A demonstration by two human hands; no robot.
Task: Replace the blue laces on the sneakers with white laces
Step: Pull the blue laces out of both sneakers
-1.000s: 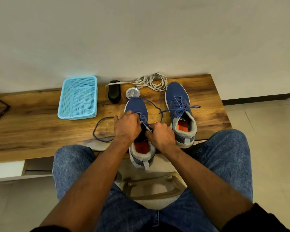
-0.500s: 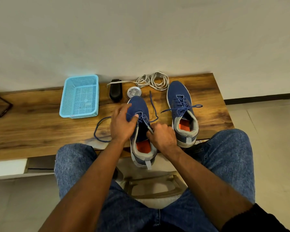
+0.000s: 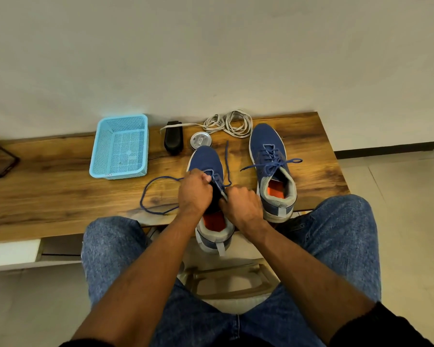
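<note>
step: unlacing near sneaker (image 3: 206, 166)
L hand (image 3: 194, 194): grip pinches blue lace (image 3: 148, 196)
R hand (image 3: 243, 206): grip curled, steadies tongue
tip: draw slack 1 eyelet at a time

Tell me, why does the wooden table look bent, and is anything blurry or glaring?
Head view: the wide lens bows the brown wooden table; light is soft and even, with no harsh glare; the left hand and right hand on the nearer blue sneaker look slightly soft, the small round metal tin's label unreadable.
</note>
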